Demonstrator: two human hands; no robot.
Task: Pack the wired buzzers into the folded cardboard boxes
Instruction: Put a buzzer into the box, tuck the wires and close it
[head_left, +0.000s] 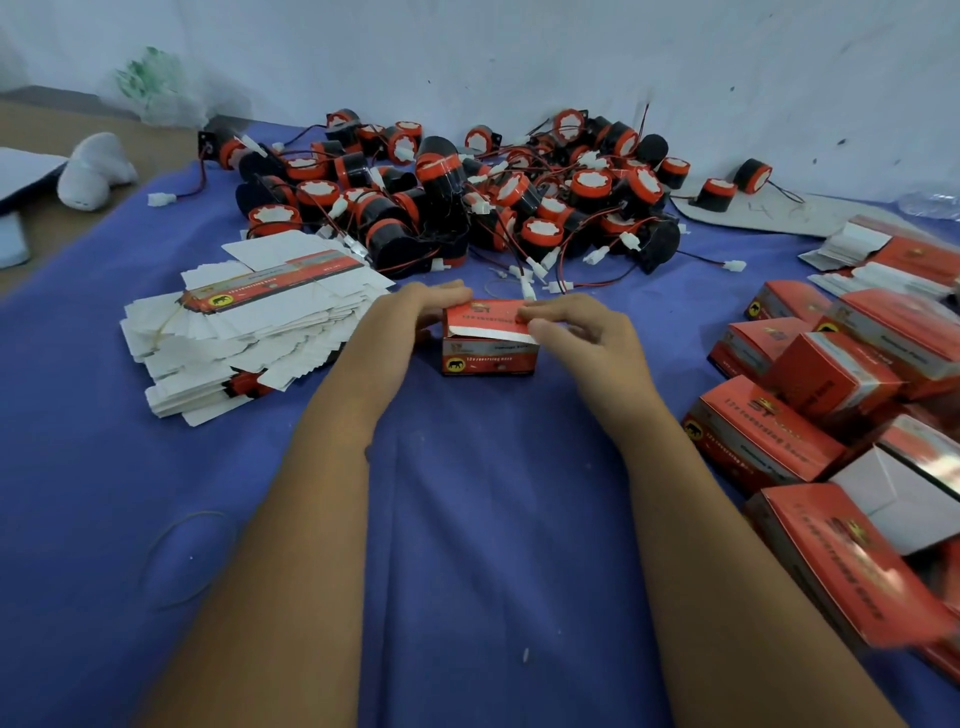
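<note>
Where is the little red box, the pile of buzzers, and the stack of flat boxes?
little red box (488, 358), head view, front side.
pile of buzzers (457, 197), head view, middle of heap.
stack of flat boxes (249, 332), head view, top sheets.

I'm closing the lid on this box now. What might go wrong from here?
1. The box lid flap still shows its white edge outside the front wall; pressed by the left hand and right hand, it may crease instead of tucking in.
2. Loose wires and white connectors from the buzzer pile lie just behind the box and might get caught under the lid.
3. The flat box stack beside the left forearm could be knocked further askew.
</note>
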